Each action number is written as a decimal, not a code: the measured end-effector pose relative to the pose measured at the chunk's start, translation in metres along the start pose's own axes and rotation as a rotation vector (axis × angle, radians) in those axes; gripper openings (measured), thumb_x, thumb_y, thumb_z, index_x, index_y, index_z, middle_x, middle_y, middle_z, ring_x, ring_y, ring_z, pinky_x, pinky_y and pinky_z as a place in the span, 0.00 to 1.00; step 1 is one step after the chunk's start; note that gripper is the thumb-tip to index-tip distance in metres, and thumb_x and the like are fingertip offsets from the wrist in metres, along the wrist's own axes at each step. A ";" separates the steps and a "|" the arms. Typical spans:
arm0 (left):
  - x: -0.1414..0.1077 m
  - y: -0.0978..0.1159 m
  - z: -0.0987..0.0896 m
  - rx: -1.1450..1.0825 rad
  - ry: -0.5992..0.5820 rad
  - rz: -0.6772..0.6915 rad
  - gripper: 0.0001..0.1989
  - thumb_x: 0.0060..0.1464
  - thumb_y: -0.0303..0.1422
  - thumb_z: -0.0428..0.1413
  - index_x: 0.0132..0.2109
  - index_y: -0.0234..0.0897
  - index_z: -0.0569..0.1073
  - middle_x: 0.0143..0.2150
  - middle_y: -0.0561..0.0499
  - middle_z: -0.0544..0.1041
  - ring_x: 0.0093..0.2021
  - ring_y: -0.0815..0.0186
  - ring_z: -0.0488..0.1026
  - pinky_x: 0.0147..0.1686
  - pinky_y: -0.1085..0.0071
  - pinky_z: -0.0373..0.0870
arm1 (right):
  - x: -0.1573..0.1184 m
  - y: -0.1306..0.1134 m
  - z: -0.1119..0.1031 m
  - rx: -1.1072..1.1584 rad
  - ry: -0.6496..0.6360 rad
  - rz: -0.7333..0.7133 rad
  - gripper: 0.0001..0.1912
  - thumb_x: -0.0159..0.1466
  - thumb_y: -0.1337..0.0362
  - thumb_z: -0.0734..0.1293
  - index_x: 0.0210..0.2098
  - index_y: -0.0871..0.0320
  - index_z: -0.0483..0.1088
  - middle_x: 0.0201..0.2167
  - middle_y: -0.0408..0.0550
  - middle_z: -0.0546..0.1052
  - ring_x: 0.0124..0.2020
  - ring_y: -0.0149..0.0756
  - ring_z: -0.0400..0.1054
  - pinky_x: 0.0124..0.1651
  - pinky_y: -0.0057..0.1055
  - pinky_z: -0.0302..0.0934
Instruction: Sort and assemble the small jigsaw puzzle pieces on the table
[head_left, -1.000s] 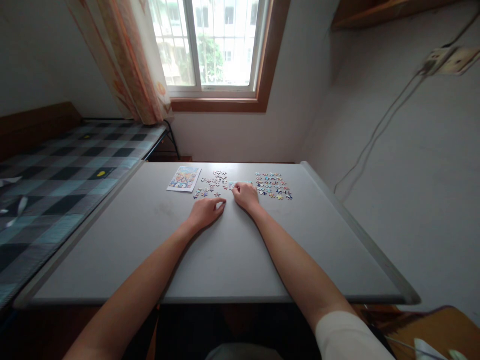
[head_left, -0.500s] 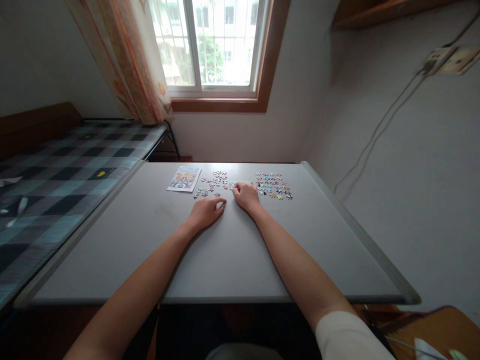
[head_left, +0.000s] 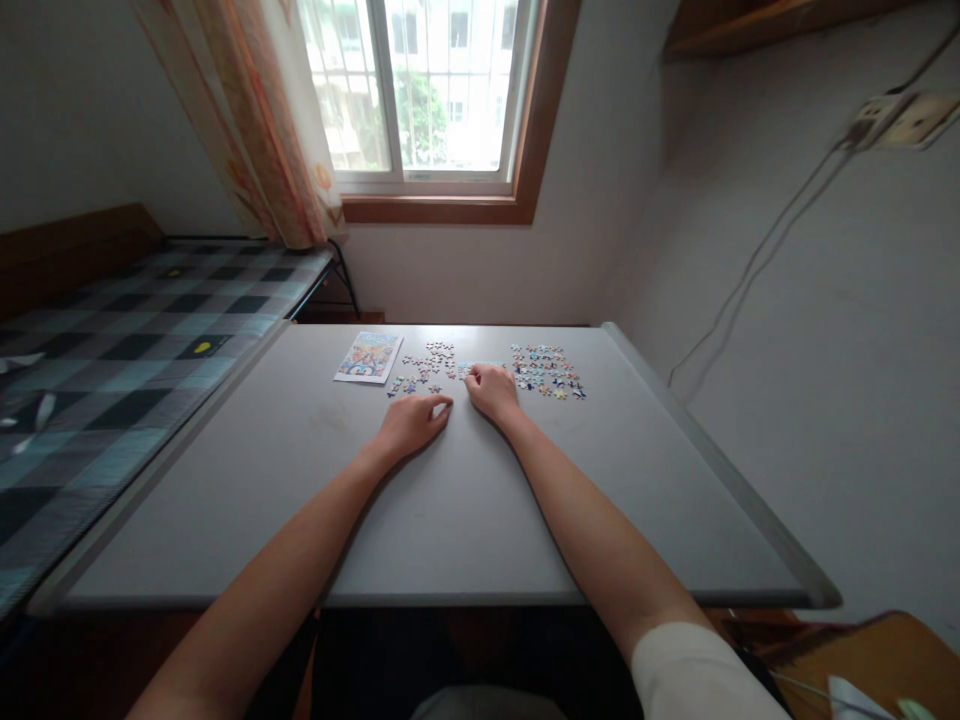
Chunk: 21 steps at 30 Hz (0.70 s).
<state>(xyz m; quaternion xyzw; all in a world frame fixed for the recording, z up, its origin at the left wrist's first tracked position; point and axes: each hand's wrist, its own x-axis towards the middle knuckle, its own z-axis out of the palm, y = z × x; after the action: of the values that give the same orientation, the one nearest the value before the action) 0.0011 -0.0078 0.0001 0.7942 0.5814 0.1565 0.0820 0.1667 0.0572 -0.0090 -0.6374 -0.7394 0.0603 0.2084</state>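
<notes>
My right hand (head_left: 491, 390) is closed, its fingers curled down at a short strip of joined jigsaw pieces (head_left: 484, 364) near the table's far side. Its fingertips hide whatever is between them. My left hand (head_left: 411, 424) rests on the table to the left and nearer to me. Thumb and forefinger curve towards each other with a gap between them, and no piece shows there. Beyond my left hand lie scattered jigsaw pieces (head_left: 423, 366). Another spread of colourful pieces (head_left: 547, 368) sits in rough rows right of my right hand.
A printed picture sheet (head_left: 367, 358) lies on the white table (head_left: 480, 520), left of the pieces. A bed with a checked cover (head_left: 150, 330) stands along the left side. To the right, a wall carries a power socket (head_left: 900, 120) with a hanging cable (head_left: 750, 265).
</notes>
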 end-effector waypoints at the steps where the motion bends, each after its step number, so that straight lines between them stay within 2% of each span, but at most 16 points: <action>1: 0.000 0.000 0.000 0.000 0.001 0.002 0.17 0.58 0.41 0.48 0.49 0.47 0.75 0.27 0.53 0.76 0.27 0.68 0.70 0.31 0.75 0.60 | 0.000 0.000 0.000 0.002 -0.001 0.000 0.14 0.61 0.62 0.57 0.35 0.55 0.73 0.35 0.49 0.77 0.40 0.40 0.66 0.43 0.33 0.52; 21: 0.001 -0.002 0.002 -0.002 0.020 0.015 0.16 0.58 0.41 0.48 0.49 0.48 0.75 0.26 0.54 0.75 0.27 0.69 0.70 0.29 0.75 0.59 | 0.001 0.001 0.002 0.011 -0.016 0.007 0.14 0.61 0.62 0.56 0.35 0.55 0.73 0.35 0.50 0.76 0.41 0.40 0.65 0.45 0.34 0.52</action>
<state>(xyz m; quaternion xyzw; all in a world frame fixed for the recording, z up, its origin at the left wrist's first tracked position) 0.0003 -0.0063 -0.0025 0.7968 0.5762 0.1655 0.0758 0.1665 0.0587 -0.0106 -0.6382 -0.7386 0.0702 0.2055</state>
